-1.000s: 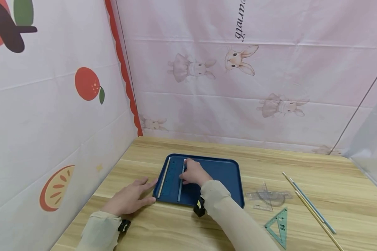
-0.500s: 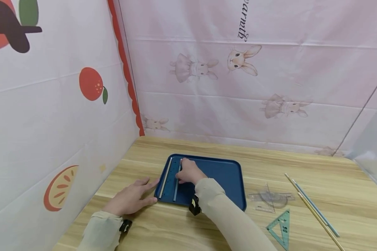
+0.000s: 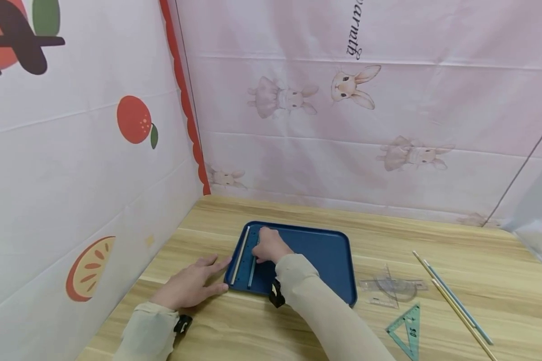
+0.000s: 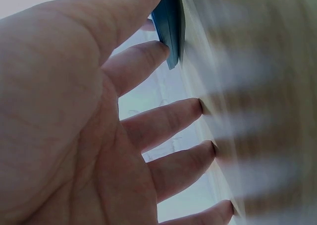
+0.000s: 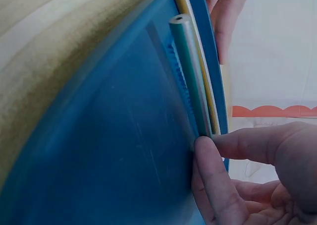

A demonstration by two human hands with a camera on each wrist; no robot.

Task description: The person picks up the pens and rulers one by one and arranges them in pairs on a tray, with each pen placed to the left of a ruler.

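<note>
At the left side of a blue tray [image 3: 318, 255], my right hand [image 3: 271, 246] pinches a blue-green pencil [image 5: 190, 71] between thumb and fingers. The pencil runs roughly parallel to a yellow pencil [image 3: 240, 255], which lies inside the tray along its left rim. Between the two pencils shows part of a blue ruler [image 5: 181, 81], partly hidden by the held pencil. My left hand [image 3: 189, 286] has its fingers spread, touching the tray's left edge and the table. In the left wrist view, the thumb and index finger meet the tray's edge, and other fingertips touch the table.
Right of the tray lie clear plastic drawing tools, including a protractor [image 3: 395, 290], and a green set square [image 3: 406, 331]. Farther right are a blue pencil [image 3: 460, 303] and yellow pencils [image 3: 462, 321]. Printed cloth walls [image 3: 298, 165] stand behind and to the left.
My right hand has moved left with the blue-green pencil, bringing it closer to the yellow pencil and over the ruler's edge. The left hand stays at the tray's edge.
</note>
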